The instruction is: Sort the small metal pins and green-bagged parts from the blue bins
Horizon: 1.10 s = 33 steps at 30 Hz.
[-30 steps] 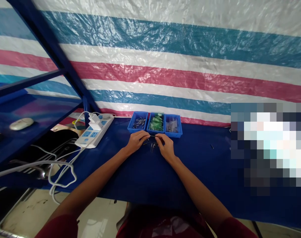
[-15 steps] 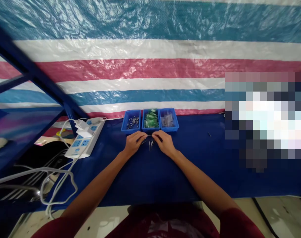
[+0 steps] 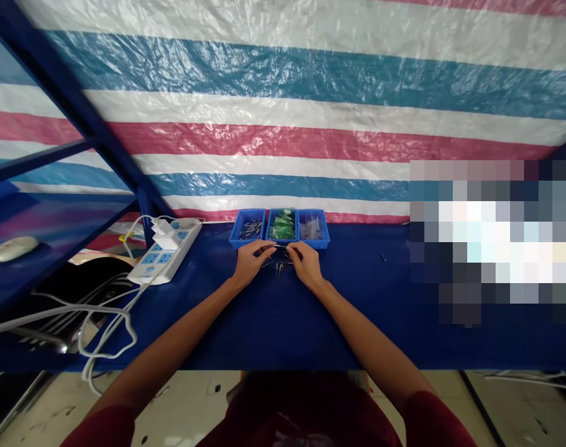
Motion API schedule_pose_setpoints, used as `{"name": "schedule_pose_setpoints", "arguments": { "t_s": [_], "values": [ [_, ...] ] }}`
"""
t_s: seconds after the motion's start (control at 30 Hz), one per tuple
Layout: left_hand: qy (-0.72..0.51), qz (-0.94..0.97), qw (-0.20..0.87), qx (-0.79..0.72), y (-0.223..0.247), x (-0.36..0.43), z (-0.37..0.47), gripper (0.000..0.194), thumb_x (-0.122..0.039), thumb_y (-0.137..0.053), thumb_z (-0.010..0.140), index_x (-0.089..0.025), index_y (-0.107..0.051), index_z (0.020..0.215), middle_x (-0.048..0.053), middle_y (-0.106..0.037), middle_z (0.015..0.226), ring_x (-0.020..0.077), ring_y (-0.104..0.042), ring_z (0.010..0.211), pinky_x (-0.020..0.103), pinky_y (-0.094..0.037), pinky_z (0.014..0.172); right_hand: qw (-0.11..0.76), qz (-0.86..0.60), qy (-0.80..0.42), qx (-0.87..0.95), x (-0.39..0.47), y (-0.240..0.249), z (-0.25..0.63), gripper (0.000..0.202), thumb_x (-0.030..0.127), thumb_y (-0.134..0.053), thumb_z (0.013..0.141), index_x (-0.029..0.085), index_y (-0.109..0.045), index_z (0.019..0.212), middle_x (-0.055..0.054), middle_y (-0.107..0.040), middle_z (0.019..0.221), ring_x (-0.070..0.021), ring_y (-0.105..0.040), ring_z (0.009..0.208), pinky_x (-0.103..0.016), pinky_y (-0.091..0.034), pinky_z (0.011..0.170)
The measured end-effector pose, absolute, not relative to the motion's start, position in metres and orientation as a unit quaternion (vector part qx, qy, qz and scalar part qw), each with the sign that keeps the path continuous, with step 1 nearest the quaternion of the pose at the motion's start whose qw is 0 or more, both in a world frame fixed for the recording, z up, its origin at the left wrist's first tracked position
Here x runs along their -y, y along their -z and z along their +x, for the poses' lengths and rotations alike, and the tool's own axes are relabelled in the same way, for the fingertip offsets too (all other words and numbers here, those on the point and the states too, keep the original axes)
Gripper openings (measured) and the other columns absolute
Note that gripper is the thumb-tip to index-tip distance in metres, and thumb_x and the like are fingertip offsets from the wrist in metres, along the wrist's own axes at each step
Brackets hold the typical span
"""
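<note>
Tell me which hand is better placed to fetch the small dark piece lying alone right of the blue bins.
Right, probably: the right hand is nearer the small dark piece; the left hand would have to reach across. Both pinch a thin rod, so the right would need to let go first.

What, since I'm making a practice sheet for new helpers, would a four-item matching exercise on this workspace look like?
1. green packets
2. power strip
3. computer mouse
4. slim rod

A. held between left hand and right hand
B. on the left-side shelf
C. in the middle blue tray
D. white, with blue sockets

Pairs: 1-C, 2-D, 3-B, 4-A
</note>
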<state>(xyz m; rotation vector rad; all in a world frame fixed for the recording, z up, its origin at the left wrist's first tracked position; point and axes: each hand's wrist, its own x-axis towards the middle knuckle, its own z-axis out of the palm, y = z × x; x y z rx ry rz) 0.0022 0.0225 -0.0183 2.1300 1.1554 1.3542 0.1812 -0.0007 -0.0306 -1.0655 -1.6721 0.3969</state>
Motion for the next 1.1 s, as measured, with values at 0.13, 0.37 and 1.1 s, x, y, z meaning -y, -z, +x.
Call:
{"name": "schedule_pose_setpoints", "arguments": {
  "t_s": [0.13,0.37,1.1],
  "values": [
    [-0.491,0.740,0.214,-0.407,0.016,-0.023,0.004,0.024,-0.039,-0.063,0.084,-0.017,-0.072,0.090,0.005,-0.072,0.085,0.0146,-0.063,0.066,0.024,-0.051,0.059,0.523,-0.444,-0.166,0.709,0.001,0.030,0.180,0.030,0.035,-0.043,0.095,0.018,-0.067,0.088,-0.006,-0.067,0.081,-0.0168,-0.061,0.073,-0.028,-0.048,0.072],
    [-0.504,0.712,0.300,-0.386,0.003,-0.022,0.019,0.024,-0.039,-0.065,0.081,-0.016,-0.069,0.087,0.006,-0.069,0.086,0.0161,-0.064,0.072,0.022,-0.050,0.053,0.527,-0.454,-0.152,0.702,0.002,0.028,0.179,0.031,0.035,-0.043,0.095,0.018,-0.068,0.087,-0.006,-0.066,0.079,-0.0163,-0.060,0.071,-0.028,-0.047,0.069],
    [-0.461,0.805,0.102,-0.358,0.016,-0.019,0.009,0.022,-0.036,-0.057,0.090,-0.019,-0.070,0.089,0.004,-0.068,0.076,0.0149,-0.059,0.067,0.027,-0.048,0.066,0.553,-0.478,-0.139,0.668,0.010,0.019,0.183,0.027,0.028,-0.041,0.093,0.019,-0.067,0.096,-0.006,-0.067,0.083,-0.0162,-0.059,0.068,-0.029,-0.047,0.066]
  ]
}}
